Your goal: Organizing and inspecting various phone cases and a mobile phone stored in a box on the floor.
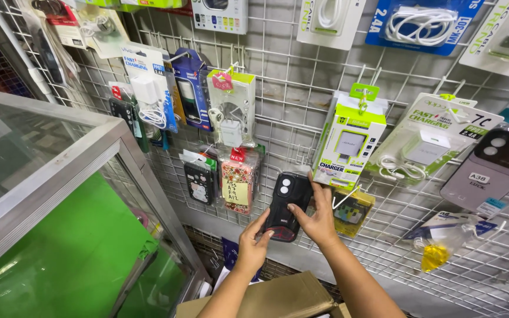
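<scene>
Both hands, left hand (253,240) and right hand (315,219), have fingers clamped on a black phone case (287,205) against the wire rack (301,88), hanging it up; next it needs a hook.

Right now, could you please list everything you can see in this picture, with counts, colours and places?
Wire grid wall: one, white, across the back.
Black phone case: one, black with red trim, held against the grid at centre.
Boxed charger: one, white and lime green, hanging right of the case.
Bagged chargers and cables: several, mostly white, hung across the grid.
Patterned phone case: one, red floral in a clear bag, left of the black case.
Grey phone case: one, far right.
Glass display cabinet: one, metal frame, green inside, left.
Cardboard box: one, brown, bottom centre.
Left hand: grips the case's lower end.
Right hand: holds the case's right side.
</scene>
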